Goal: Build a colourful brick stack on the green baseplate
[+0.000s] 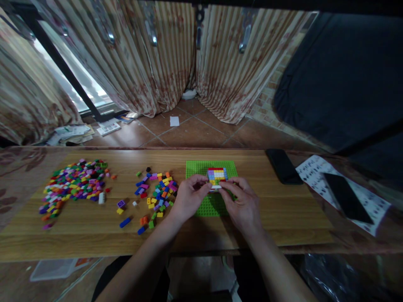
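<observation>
A block of stacked toy bricks (217, 173) in red, yellow, blue, purple and white stands on the green baseplate (206, 210). At its near side is a white brick (215, 187), pinched from both ends. My left hand (192, 196) has thumb and fingers closed at the white brick's left end. From the right, my right hand (243, 203) closes its thumb and forefinger at the other end. Whether the white brick touches the stack cannot be made out, and my fingers hide parts of both.
Left of the baseplate lies a scattered group of loose bricks (162, 193). A larger brick pile (75, 180) covers the table's (94, 235) far left. On the right are a black phone (283, 166), a printed sheet (317, 167) and a second dark phone-like slab (348, 198).
</observation>
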Available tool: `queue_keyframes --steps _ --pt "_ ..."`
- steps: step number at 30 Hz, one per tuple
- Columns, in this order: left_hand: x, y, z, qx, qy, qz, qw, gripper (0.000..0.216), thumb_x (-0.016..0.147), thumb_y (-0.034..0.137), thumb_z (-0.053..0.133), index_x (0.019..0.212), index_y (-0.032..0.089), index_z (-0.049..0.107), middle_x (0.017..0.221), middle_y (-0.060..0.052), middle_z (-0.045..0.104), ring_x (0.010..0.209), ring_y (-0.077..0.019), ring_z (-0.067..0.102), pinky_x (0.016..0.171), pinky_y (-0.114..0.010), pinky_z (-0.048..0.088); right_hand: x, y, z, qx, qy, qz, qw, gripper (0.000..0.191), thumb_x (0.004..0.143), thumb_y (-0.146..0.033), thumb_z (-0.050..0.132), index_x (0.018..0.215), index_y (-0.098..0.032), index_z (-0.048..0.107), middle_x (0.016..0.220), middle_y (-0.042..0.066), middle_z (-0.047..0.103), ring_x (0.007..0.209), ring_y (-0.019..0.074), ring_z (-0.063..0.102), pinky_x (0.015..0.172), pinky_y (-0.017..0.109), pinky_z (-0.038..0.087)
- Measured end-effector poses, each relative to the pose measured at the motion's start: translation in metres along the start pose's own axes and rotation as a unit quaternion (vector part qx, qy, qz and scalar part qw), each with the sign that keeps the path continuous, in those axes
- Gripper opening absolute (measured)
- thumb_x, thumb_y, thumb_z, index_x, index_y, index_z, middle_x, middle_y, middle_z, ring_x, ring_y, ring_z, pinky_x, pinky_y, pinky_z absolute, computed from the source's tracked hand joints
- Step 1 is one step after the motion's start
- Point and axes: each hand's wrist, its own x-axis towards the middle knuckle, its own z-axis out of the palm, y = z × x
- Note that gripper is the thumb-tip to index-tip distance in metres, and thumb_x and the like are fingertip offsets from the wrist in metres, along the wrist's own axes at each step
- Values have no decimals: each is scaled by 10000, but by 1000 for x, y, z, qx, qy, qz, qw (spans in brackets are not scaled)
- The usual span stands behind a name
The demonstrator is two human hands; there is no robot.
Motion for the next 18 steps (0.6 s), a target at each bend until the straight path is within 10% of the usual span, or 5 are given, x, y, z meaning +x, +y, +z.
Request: queue_keyframes --steps 18 --pt "2 -3 7 -39 35 -41 998 202 711 293 723 829 141 662 610 24 617 517 -83 518 515 -206 421 7 10 19 231 5 248 941 481 788 -417 686 1204 -181 627 1170 109 682 1030 249 636 921 425 483"
